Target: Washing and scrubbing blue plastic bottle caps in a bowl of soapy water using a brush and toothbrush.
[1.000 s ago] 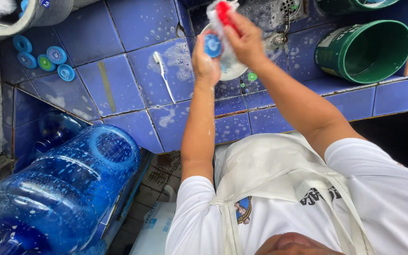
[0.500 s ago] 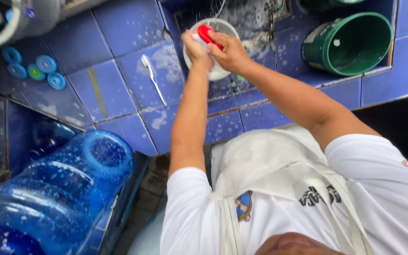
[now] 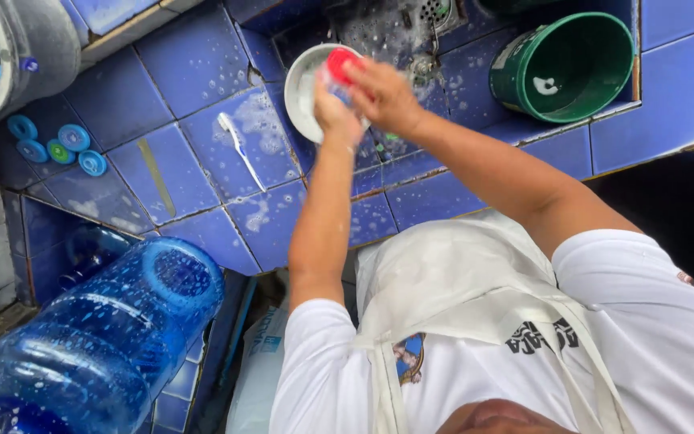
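Both my hands are raised over a wet, blue-tiled sink. My right hand [image 3: 385, 95] is closed around a small red piece [image 3: 342, 64], a pad or a cap; I cannot tell which. My left hand [image 3: 332, 112] presses against it from the left and grips a small bluish piece [image 3: 337, 88], mostly hidden by my fingers. Just behind my hands, a white bowl [image 3: 303, 90] with suds sits in the basin.
A green bucket [image 3: 564, 68] stands in the sink at right, and a drain [image 3: 437, 11] lies at the top. A white toothbrush [image 3: 240, 149] and several blue caps [image 3: 58, 145] lie on the tiled ledge. A large blue water jug [image 3: 90, 337] lies at lower left.
My hands have come down and sit close over the white bowl. The blue piece in my left hand, plain to see a second ago, is now mostly covered.
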